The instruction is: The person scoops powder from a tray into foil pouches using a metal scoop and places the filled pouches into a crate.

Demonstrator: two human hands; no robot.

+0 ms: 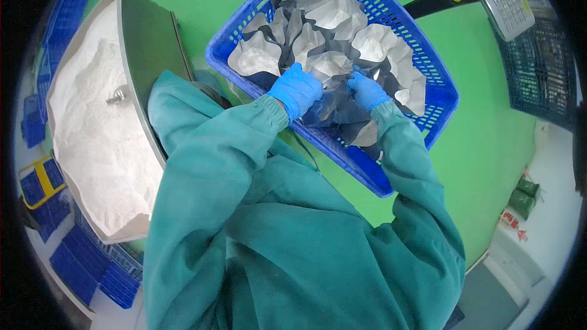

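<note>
A blue plastic basket (446, 101) holds several grey pouches with ruffled open tops and white powder inside, such as one (255, 60) at the left. Near the basket's front, one pouch (329, 63) is held between my hands, both in blue gloves. My left hand (295, 90) is closed on its left side. My right hand (367, 90) grips its right side, with the fingertips partly hidden by the grey material.
A metal bin (147, 55) of white powder (98, 146) with a metal tool (119, 95) is at my left, beside stacked blue crates (73, 263). A scale (507, 9) is at the top right, above dark crates (541, 79), over a green floor (489, 122).
</note>
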